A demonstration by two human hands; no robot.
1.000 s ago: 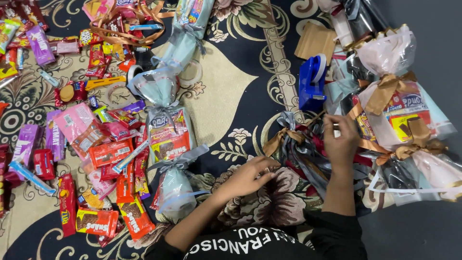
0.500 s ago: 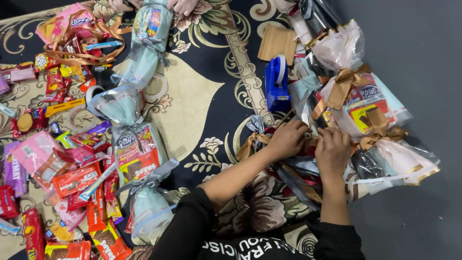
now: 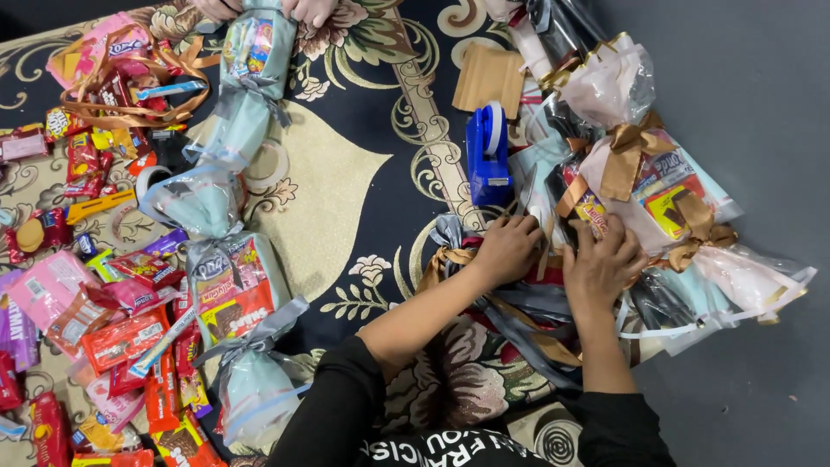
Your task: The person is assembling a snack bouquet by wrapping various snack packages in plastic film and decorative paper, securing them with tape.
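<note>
My left hand (image 3: 507, 248) rests palm down on a heap of grey and gold ribbons (image 3: 527, 316) at the lower right of the rug. My right hand (image 3: 603, 263) lies beside it, fingers curled against a clear-wrapped snack bundle (image 3: 657, 203) tied with gold ribbon. Whether either hand pinches a ribbon is hidden under the fingers. Both forearms reach out from black sleeves at the bottom edge.
A blue tape dispenser (image 3: 488, 156) stands just above my left hand. A long chain of pale blue snack bundles (image 3: 226, 225) runs down the patterned rug (image 3: 346, 173). Loose snack packets (image 3: 95, 303) cover the left. Another person's hands (image 3: 259, 9) hold the chain's top. Bare grey floor (image 3: 761, 104) lies right.
My left hand moved from the lower ribbons up to join the right hand at the bundles. Both hands now press down side by side. The view has shifted right.
</note>
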